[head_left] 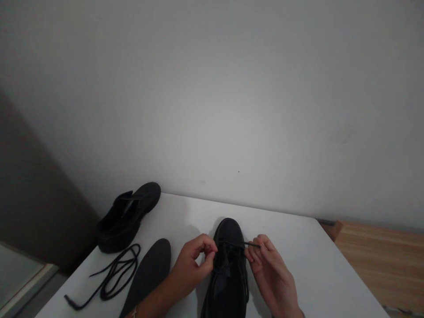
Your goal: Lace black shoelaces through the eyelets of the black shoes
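Note:
A black shoe [228,229] stands on the white table, toe toward the wall, between my two hands. My right hand [273,274] pinches a black shoelace [251,244] that stretches out from the shoe's right side near the front eyelets. On the shoe's left side, my left hand [195,260] has thumb and forefinger curled together close to the lacing. What those fingertips hold, if anything, is too small and dark to make out. More dark lace seems to hang along the shoe's right side.
A second black shoe [132,212] sits at the table's back left. Near it lie a loose coiled black shoelace [115,274] and a dark insole [152,260], partly under my left forearm. The white table [318,251] meets a grey wall [232,110]. A wooden surface [380,260] is beyond its right edge.

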Motion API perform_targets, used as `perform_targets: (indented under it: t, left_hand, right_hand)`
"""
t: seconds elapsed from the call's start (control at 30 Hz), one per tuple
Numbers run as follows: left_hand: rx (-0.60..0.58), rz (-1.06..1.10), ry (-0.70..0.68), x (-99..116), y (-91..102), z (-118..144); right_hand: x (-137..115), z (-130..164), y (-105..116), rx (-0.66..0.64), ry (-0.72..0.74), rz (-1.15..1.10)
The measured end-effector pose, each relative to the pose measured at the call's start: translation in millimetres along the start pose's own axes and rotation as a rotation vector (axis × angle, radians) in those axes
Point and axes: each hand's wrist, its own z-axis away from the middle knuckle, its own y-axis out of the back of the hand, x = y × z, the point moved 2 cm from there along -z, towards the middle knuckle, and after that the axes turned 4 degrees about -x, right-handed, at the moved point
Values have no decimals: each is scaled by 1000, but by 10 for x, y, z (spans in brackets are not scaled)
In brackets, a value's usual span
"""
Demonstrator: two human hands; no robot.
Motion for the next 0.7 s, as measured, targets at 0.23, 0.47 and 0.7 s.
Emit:
perform_targets:
  t: [0.23, 0.47, 0.7]
  left_hand:
    - [188, 121, 22, -37, 105, 18]
    - [112, 38, 49, -54, 78, 5]
    - [-71, -86, -51, -22, -4, -23]
  right_hand:
    - [-25, 0, 5, -28, 12, -197]
    - [-80, 71, 22, -62, -111, -285]
    - [-113, 144, 28, -148, -172, -300]
